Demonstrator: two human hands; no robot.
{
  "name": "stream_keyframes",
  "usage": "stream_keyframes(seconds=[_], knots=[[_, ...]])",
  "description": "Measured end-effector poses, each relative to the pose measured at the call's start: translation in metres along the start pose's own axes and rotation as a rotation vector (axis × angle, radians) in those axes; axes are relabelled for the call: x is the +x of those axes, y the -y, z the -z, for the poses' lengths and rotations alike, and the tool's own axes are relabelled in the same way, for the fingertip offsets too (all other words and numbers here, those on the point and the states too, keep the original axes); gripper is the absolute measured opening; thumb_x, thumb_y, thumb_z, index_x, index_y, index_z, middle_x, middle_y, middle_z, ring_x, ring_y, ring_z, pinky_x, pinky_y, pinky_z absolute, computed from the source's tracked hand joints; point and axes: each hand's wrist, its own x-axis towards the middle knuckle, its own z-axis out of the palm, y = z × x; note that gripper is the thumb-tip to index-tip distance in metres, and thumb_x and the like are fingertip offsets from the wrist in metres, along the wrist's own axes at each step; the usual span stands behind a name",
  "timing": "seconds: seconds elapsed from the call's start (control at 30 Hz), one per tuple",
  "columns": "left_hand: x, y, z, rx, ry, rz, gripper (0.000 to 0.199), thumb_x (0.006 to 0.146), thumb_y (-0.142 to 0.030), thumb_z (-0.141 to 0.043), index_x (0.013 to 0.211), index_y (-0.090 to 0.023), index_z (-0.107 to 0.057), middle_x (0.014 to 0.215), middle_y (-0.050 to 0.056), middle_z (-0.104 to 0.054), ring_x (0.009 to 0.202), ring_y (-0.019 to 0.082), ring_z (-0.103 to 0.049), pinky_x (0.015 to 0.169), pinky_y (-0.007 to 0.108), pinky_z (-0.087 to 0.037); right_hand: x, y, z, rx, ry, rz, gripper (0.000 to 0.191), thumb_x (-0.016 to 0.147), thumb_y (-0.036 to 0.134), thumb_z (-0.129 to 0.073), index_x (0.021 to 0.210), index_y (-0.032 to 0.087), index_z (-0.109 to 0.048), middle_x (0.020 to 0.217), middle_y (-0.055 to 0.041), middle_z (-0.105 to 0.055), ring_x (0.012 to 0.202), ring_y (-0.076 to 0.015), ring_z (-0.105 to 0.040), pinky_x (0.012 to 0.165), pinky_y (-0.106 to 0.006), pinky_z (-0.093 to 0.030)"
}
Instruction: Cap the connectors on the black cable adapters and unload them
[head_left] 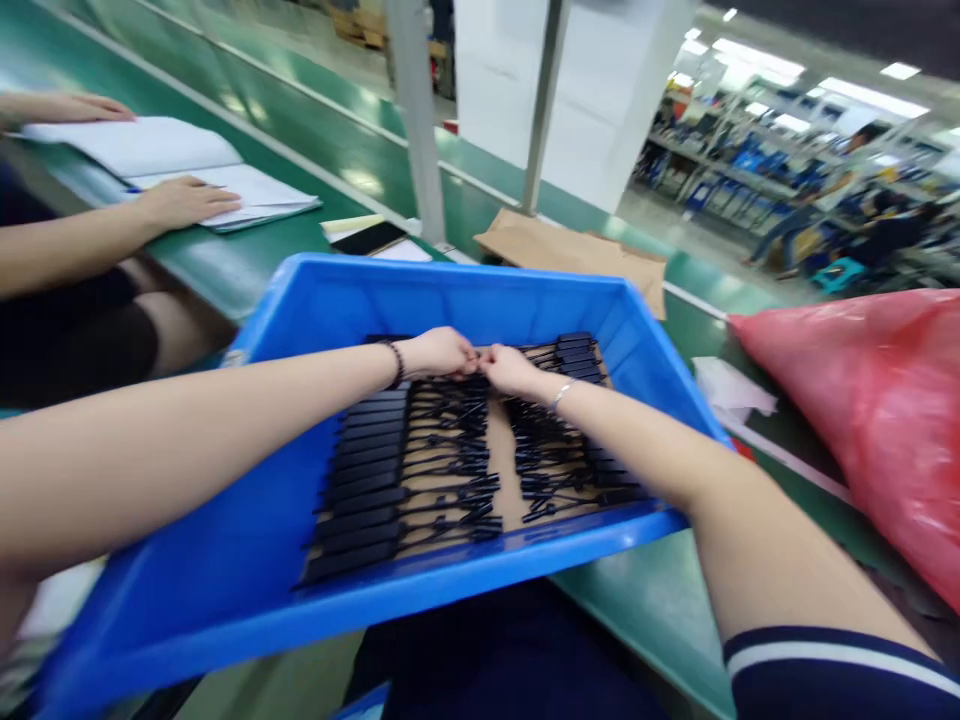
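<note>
Bare left forearm (225, 430) nearest. Flat black bars (367, 465) with thin cables (450, 468) below, beside pinched fingers (465, 352); left hand (435, 352), right hand (514, 372) close together, cannot tell what's held. Crossed cables could snag, dragging bars askew. Blue plastic tub (480, 300) around fingers.

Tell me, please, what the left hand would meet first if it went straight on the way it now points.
The left hand would most likely meet the right hand first; the two are close together, though whether they touch is unclear.
</note>
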Motion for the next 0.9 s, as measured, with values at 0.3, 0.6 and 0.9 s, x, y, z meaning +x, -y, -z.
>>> stream_keyframes(seconds=[0.3,0.6,0.9], knots=[[0.008,-0.004,-0.001,-0.101,-0.123,0.014,0.017,0.066,-0.014,-0.071,0.083,-0.013,-0.072,0.062,0.001,-0.064,0.052,0.008,-0.056,0.052,0.018,-0.044,0.011,-0.016,0.004,0.266,0.136,-0.086,0.016,0.074,0.004,-0.052,0.064,0.015,-0.046,0.055,0.0026,-0.044,0.048,-0.0060,-0.037,0.049,-0.020,-0.031],[0.009,-0.003,0.010,0.309,-0.079,-0.141,0.019,0.068,-0.022,-0.070,0.086,-0.015,-0.072,0.075,0.000,-0.070,0.064,0.008,-0.061,0.060,0.016,-0.043,0.002,-0.003,0.025,0.414,0.112,-0.253,0.019,0.079,-0.004,-0.041,0.080,0.011,-0.052,0.065,-0.0017,-0.052,0.047,-0.0042,-0.041,0.044,-0.017,-0.032],[-0.006,-0.008,0.002,0.839,0.241,-0.291,0.030,0.059,-0.034,-0.075,0.083,-0.018,-0.068,0.075,-0.001,-0.067,0.067,0.012,-0.056,0.055,0.021,-0.031,0.004,-0.012,0.038,0.346,0.143,-0.205,0.013,0.087,0.004,-0.041,0.086,0.013,-0.050,0.061,-0.0016,-0.054,0.043,-0.0047,-0.039,0.038,-0.016,-0.028]])
